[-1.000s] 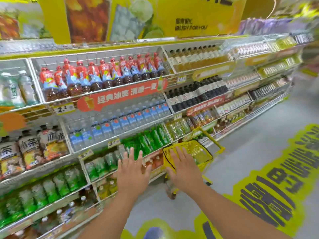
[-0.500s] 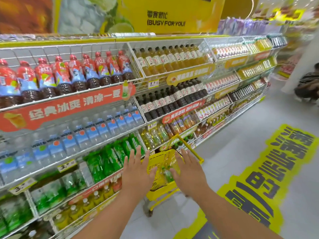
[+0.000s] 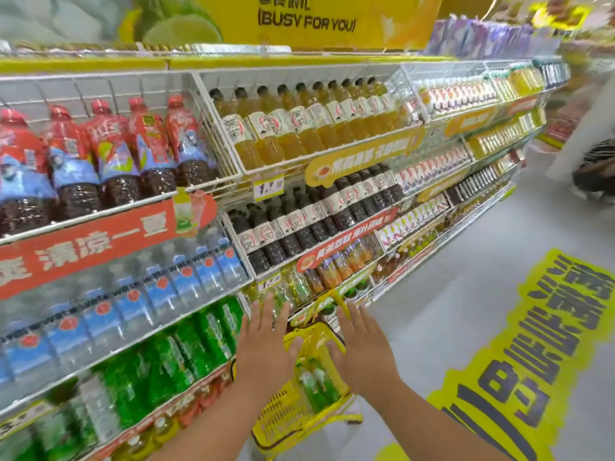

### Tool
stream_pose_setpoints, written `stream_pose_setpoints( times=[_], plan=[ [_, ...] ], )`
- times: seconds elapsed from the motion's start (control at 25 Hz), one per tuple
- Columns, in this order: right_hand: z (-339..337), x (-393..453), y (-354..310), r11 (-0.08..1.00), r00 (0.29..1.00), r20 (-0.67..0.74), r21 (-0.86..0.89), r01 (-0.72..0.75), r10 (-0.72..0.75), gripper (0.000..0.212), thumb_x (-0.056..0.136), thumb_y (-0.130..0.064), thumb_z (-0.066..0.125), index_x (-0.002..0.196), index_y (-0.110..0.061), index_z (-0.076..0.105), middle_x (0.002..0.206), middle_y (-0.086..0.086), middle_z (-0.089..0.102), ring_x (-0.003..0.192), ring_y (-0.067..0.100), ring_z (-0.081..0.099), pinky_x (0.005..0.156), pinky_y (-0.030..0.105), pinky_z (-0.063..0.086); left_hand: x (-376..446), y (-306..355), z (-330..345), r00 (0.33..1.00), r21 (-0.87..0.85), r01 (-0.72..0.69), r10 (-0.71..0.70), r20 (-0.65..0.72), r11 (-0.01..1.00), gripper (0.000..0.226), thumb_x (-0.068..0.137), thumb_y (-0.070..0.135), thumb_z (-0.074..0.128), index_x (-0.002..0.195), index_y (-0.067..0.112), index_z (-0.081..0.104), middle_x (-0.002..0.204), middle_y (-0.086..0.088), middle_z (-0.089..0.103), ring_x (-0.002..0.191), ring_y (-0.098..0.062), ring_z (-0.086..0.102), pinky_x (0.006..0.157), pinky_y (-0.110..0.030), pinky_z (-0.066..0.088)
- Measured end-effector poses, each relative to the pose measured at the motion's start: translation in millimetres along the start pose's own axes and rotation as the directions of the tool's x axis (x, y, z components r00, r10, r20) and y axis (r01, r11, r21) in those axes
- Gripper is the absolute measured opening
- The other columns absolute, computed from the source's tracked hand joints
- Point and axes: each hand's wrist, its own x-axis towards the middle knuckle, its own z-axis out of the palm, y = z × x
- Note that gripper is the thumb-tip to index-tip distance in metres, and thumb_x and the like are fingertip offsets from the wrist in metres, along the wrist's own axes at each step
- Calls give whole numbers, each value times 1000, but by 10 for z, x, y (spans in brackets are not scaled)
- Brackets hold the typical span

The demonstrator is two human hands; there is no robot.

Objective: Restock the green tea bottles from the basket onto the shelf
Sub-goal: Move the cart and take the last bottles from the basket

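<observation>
Blurring hides basket (image 3: 293, 414) bottles (image 3: 316, 384).

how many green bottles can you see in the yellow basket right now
2, as far as shows. One green bottle lies on the left inside the yellow basket, the other beside it on the right. The hands cover part of the basket, so more may be hidden.

hidden: my left hand (image 3: 266, 351) and right hand (image 3: 366, 354) cover much of the yellow basket (image 3: 286, 417) | blurred: green tea bottles (image 3: 316, 387) inside, labels unreadable | cut off: red-capped bottles (image 3: 20, 168) at left edge | blurred: crouching person (image 3: 595, 174) at right edge
</observation>
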Motion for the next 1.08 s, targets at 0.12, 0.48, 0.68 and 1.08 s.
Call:
stream_pose_setpoints(
  times=[0.12,0.48,0.68,1.08],
  plan=[
    [260,520,275,997,995,53,-4,83,-83,77,101,-62,24,164,-20,10,170,8,-5,158,29,0,127,45,12,408,137,196,995,-28,94,-94,-11,995,75,98,67,25,162,35,4,170,-3,-10,156,-28,-11,126,-48,-3],
    [960,1932,1184,937,920,190,1,349,-342,76,103,-61,22,163,-25,-7,168,4,-22,156,26,-16,127,46,0,1090,636,988,901,37,434,-434,-10,900,74,100,66,30,162,33,7,170,-8,-6,157,-33,-4,126,-51,4],
    [1493,2172,1480,912,884,226,82,402,-410,76,102,-60,33,163,-19,15,171,10,3,158,31,3,126,49,13,1195,760,1587,854,83,515,-519,38,853,72,101,64,27,162,32,6,170,-8,-1,157,-33,0,124,-51,5],
    [3478,2099,1723,903,843,326,180,389,-428,72,103,-46,41,163,-19,11,170,8,0,158,29,3,126,47,13,1027,687,3625,848,116,481,-495,192,869,72,102,60,34,162,28,12,170,-8,-5,156,-33,-4,123,-55,15]
  ],
)
